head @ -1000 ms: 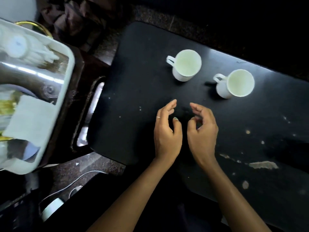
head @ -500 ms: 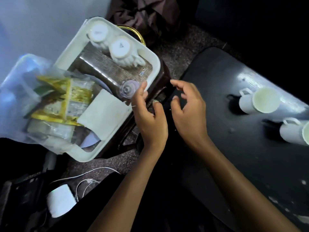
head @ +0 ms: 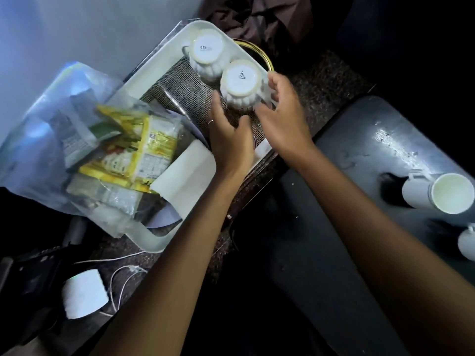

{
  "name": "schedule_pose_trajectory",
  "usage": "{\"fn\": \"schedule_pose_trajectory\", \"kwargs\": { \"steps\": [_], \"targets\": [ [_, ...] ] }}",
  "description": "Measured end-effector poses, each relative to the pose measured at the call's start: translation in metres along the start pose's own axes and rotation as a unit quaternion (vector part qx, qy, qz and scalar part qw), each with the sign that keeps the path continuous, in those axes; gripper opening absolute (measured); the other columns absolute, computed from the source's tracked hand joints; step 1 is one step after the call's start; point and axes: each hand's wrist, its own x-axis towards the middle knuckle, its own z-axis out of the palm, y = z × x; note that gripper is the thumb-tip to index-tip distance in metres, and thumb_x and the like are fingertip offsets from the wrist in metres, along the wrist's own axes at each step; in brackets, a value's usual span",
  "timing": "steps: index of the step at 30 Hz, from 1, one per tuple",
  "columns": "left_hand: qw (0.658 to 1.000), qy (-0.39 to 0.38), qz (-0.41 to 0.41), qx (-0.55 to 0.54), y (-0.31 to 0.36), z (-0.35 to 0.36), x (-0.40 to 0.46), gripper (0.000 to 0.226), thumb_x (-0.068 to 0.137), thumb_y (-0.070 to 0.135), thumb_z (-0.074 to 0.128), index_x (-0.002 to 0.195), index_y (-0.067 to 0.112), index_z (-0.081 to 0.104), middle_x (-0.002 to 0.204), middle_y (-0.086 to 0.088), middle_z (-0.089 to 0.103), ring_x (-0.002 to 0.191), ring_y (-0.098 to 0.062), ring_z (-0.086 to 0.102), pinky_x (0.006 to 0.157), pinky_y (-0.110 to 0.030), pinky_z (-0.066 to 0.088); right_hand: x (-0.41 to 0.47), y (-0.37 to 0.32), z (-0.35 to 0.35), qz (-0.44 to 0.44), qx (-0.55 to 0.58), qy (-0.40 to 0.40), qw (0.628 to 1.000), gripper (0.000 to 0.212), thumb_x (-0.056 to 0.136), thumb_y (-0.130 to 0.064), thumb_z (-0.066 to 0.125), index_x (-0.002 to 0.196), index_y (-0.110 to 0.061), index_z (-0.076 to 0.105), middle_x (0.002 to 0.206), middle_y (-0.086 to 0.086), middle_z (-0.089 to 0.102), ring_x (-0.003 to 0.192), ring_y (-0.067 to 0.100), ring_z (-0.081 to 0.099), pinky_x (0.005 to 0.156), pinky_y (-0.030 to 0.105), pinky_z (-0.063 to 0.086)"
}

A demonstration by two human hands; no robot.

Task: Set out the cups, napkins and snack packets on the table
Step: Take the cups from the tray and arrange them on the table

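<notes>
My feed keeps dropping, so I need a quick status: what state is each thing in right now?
Nearer ribbed cup: upside down in the tray, both hands around it.
Farther ribbed cup: upside down, untouched.
Two mugs on the table: upright, empty.
Snack packets: inside a clear bag.
Napkin: flat in the tray.
Left hand: fingers at the cup.
Right hand: fingers curled round the cup.
</notes>
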Motion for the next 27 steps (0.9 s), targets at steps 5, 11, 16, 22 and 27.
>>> {"fn": "schedule_pose_trajectory", "kwargs": {
  "steps": [5,11,16,22,27],
  "targets": [
    [1.0,-0.01,0.0,-0.022,0.005,0.0,0.006,0.078,0.072,0.007,0.045,0.147,0.011,0.027,0.145,-0.012,0.045,0.131,-0.024,0.047,0.11,-0.046,0.037,0.01,0.004,0.008,0.018,0.058,-0.032,0.998,0.063,0.074,0.008,0.042,0.135,-0.004,0.042,0.134,0.012,0.053,0.128,0.022,0.049,0.11,0.041,0.04],
    [0.999,0.016,0.033,-0.019,0.002,-0.001,-0.009,0.063,0.084,-0.005,0.043,0.144,0.011,0.034,0.137,-0.004,0.052,0.12,-0.017,0.057,0.106,-0.044,0.043,0.001,0.005,-0.001,0.03,0.122,-0.056,0.99,0.062,0.076,0.007,0.044,0.135,-0.011,0.044,0.132,-0.002,0.052,0.119,0.001,0.05,0.107,0.026,0.041],
    [0.994,0.042,0.098,-0.029,0.01,0.007,-0.038,0.062,0.079,0.009,0.043,0.141,0.011,0.039,0.131,0.001,0.055,0.114,-0.009,0.059,0.096,-0.024,0.047,-0.037,0.007,-0.022,0.011,0.2,-0.02,0.98,0.056,0.076,-0.004,0.057,0.127,-0.024,0.047,0.128,-0.004,0.056,0.117,-0.002,0.054,0.095,0.016,0.046],
    [0.989,0.024,0.139,-0.036,0.004,0.031,-0.079,0.056,0.083,0.004,0.04,0.139,0.009,0.041,0.134,-0.003,0.053,0.126,-0.017,0.052,0.105,-0.045,0.043,-0.081,0.019,-0.052,0.031,0.295,0.045,0.954,0.041,0.082,-0.007,0.065,0.115,-0.024,0.049,0.124,0.001,0.06,0.115,0.004,0.058,0.093,0.017,0.049],
    [0.982,-0.02,0.186,-0.012,-0.012,0.052,-0.112,0.056,0.084,-0.001,0.041,0.138,0.008,0.041,0.141,-0.008,0.05,0.131,-0.018,0.047,0.108,-0.047,0.04,-0.107,0.033,-0.086,0.081,0.339,0.106,0.931,0.04,0.083,-0.019,0.07,0.118,-0.012,0.051,0.118,0.009,0.066,0.106,0.011,0.066,0.083,0.017,0.052]
  ]
}}
